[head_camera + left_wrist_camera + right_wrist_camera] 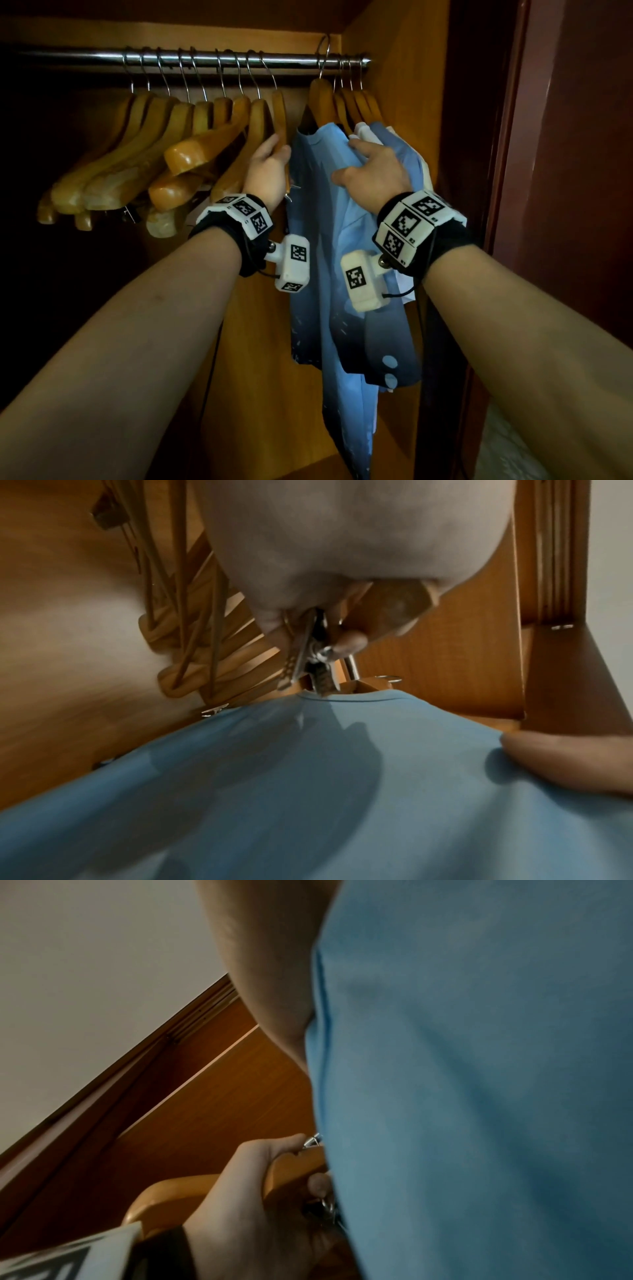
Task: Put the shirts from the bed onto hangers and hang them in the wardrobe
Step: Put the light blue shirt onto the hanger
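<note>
A light blue shirt point(318, 240) hangs on a wooden hanger point(322, 99) from the wardrobe rail point(205, 60), at the right end. My right hand point(373, 168) lies against the shirt's shoulder with fingers spread, and the thumb sticks out to the left. My left hand point(274, 147) grips the lower arm of the nearest empty wooden hanger point(280, 113), just left of the shirt. In the left wrist view my fingers curl round that hanger point(394, 607), beside its metal clip point(308, 653), above the blue shirt point(308, 791). The right wrist view shows the shirt point(479, 1069) and my left hand point(246, 1204) on the hanger point(294, 1169).
Several empty wooden hangers point(185, 137) crowd the rail to the left. More hangers with a white garment point(368, 132) sit behind the blue shirt, against the wardrobe's side panel point(394, 85). A dark red door point(565, 171) stands at the right.
</note>
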`<state>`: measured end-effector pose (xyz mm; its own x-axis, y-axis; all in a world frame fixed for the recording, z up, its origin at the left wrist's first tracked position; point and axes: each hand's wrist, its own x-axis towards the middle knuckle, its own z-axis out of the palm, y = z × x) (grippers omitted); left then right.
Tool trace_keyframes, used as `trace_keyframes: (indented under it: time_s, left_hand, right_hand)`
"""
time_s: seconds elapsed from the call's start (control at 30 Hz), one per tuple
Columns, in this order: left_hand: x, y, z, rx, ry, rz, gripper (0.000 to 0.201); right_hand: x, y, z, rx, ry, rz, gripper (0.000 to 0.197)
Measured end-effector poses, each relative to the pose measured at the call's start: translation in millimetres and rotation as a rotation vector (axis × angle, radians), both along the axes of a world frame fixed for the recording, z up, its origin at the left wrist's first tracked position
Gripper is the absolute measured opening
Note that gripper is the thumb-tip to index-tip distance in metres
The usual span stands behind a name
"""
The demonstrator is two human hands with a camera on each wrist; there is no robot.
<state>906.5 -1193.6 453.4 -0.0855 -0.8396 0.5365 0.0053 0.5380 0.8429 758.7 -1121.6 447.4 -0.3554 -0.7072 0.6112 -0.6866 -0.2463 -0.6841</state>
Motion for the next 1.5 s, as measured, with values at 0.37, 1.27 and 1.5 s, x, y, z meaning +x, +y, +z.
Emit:
trace_keyframes:
  time_s: [0.37,1.27,1.5]
  left_hand:
    - [25,-1,8,0.035,-0.019,0.079,0.049]
    - [24,1,-2,-0.005,-0.078,0.098,0.047]
    - [21,-1,-12,-0.025,-0.133,0.155,0.055]
  right_hand:
    - [20,-8,35,0.035,0.020,-0.035,0.062]
    - [31,-59,70,0.289,0.314,-0.247,0.027]
    - [35,-56,77,0.290,0.226,-0.285,0.037]
